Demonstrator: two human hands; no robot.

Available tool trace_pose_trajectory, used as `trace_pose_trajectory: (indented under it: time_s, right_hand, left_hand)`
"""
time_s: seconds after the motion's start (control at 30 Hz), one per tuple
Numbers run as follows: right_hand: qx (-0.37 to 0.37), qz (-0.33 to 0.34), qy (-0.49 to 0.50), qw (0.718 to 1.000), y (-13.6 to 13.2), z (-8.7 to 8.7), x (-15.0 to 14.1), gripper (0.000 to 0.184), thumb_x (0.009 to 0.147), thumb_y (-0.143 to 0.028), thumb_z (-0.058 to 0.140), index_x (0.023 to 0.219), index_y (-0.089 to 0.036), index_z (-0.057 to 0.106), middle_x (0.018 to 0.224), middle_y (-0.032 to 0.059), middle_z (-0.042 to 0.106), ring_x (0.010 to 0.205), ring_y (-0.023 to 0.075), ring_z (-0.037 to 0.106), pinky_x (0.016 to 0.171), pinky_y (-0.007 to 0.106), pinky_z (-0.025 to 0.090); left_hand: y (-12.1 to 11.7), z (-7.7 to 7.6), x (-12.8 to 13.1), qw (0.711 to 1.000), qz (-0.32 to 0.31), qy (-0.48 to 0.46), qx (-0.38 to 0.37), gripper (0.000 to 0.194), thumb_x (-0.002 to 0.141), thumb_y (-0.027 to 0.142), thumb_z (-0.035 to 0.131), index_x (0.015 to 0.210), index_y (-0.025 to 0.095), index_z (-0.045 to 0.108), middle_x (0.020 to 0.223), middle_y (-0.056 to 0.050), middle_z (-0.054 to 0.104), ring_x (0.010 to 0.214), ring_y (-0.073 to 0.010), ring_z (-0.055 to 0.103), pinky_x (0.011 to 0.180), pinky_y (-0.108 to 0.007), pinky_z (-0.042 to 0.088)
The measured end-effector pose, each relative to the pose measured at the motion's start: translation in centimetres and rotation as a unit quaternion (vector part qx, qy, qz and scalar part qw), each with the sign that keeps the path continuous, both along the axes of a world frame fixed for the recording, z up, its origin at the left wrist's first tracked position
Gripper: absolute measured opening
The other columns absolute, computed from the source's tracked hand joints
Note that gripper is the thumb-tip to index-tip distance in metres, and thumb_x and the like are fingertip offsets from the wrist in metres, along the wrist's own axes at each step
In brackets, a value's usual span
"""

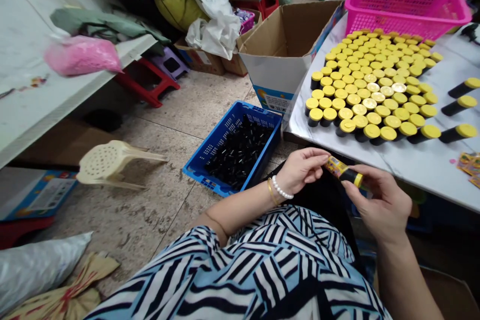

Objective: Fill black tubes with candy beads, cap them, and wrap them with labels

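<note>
My left hand [302,170] and my right hand [382,205] together hold one small black tube with a yellow cap [347,174], just below the front edge of the white table [423,170]. The left fingers pinch a yellow printed label at the tube's left end. The right fingers are wrapped round the capped end. On the table stands a dense block of several upright black tubes with yellow caps [375,85]. Three more such tubes [459,102] lie on their sides to the right of the block.
A blue crate of black tubes [234,147] sits on the floor at my left. Behind it stands an open cardboard box [285,50]. A pink basket [405,7] is at the table's far end. A cream stool [112,160] lies tipped over on the floor; yellow labels [470,167] lie at the right.
</note>
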State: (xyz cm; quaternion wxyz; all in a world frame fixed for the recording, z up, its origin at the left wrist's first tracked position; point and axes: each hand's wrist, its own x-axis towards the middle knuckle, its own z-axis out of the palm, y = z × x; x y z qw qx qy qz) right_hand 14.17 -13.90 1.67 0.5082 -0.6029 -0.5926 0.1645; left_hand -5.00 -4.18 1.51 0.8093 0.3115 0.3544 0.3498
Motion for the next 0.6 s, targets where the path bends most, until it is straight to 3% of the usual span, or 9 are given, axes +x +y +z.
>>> trace_pose_trajectory:
  time_s: [0.1, 0.17, 0.23, 0.3, 0.47, 0.53, 0.6]
  right_hand:
    - [0.027, 0.037, 0.037, 0.998, 0.1, 0.9, 0.8, 0.04, 0.079, -0.019, 0.089, 0.115, -0.025, 0.075, 0.112, 0.0046, 0.075, 0.103, 0.0203, 0.073, 0.095, 0.036, 0.062]
    - [0.03, 0.075, 0.057, 0.995, 0.2, 1.5, 1.0, 0.04, 0.078, -0.017, 0.089, 0.114, -0.026, 0.075, 0.113, 0.0053, 0.073, 0.107, 0.0215, 0.072, 0.094, 0.037, 0.062]
    - [0.014, 0.108, 0.036, 0.993, 0.2, 1.9, 1.2, 0.039, 0.079, -0.017, 0.088, 0.115, -0.028, 0.076, 0.116, 0.0062, 0.071, 0.11, 0.0227, 0.071, 0.094, 0.038, 0.061]
    - [-0.009, 0.127, -0.015, 0.992, 0.2, 2.3, 1.4, 0.039, 0.082, -0.019, 0.086, 0.119, -0.03, 0.077, 0.12, 0.0069, 0.07, 0.112, 0.0235, 0.07, 0.097, 0.04, 0.06]
    - [-0.025, 0.148, -0.104, 0.983, 0.2, 2.7, 1.8, 0.043, 0.087, -0.021, 0.082, 0.128, -0.032, 0.074, 0.12, 0.0058, 0.074, 0.107, 0.0226, 0.073, 0.098, 0.041, 0.06]
    - [-0.02, 0.177, -0.117, 0.977, 0.2, 2.8, 1.8, 0.041, 0.087, -0.019, 0.081, 0.126, -0.031, 0.074, 0.119, 0.005, 0.076, 0.107, 0.0226, 0.074, 0.098, 0.041, 0.061]
    - [-0.028, 0.202, -0.114, 0.972, 0.1, 2.9, 1.8, 0.031, 0.087, -0.02, 0.082, 0.116, -0.031, 0.077, 0.118, 0.0044, 0.077, 0.107, 0.0229, 0.075, 0.098, 0.04, 0.063]
  left_hand:
    - [0.0, 0.4, -1.0, 0.978, 0.048, 0.058, 0.194, 0.053, 0.073, 0.032, 0.094, 0.12, 0.017, 0.075, 0.123, -0.011, 0.073, 0.086, -0.0116, 0.066, 0.062, -0.018, 0.048]
    - [-0.1, 0.9, -1.7, 0.947, -0.009, 0.084, 0.31, 0.061, 0.07, 0.029, 0.096, 0.127, 0.021, 0.076, 0.138, -0.012, 0.069, 0.117, -0.0214, 0.066, 0.088, -0.026, 0.054]
    - [-0.1, 1.2, -2.1, 0.917, -0.097, 0.106, 0.371, 0.055, 0.074, 0.028, 0.094, 0.127, 0.023, 0.078, 0.135, -0.012, 0.072, 0.128, -0.026, 0.064, 0.106, -0.033, 0.051]
    - [-0.1, 1.1, -2.2, 0.901, -0.145, 0.125, 0.39, 0.044, 0.079, 0.03, 0.09, 0.122, 0.023, 0.081, 0.125, -0.012, 0.077, 0.119, -0.0256, 0.068, 0.11, -0.036, 0.049]
    - [-0.2, -0.3, -2.0, 0.907, -0.136, 0.15, 0.37, 0.04, 0.081, 0.037, 0.088, 0.118, 0.021, 0.082, 0.111, -0.01, 0.079, 0.101, -0.0209, 0.073, 0.1, -0.031, 0.053]
    - [-0.1, -0.5, -1.8, 0.909, -0.156, 0.144, 0.359, 0.039, 0.08, 0.036, 0.089, 0.115, 0.021, 0.083, 0.108, -0.01, 0.08, 0.1, -0.0214, 0.073, 0.1, -0.031, 0.053]
    - [0.1, -0.5, -1.7, 0.911, -0.172, 0.122, 0.356, 0.038, 0.077, 0.032, 0.092, 0.112, 0.021, 0.084, 0.117, -0.012, 0.079, 0.111, -0.025, 0.072, 0.106, -0.035, 0.052]
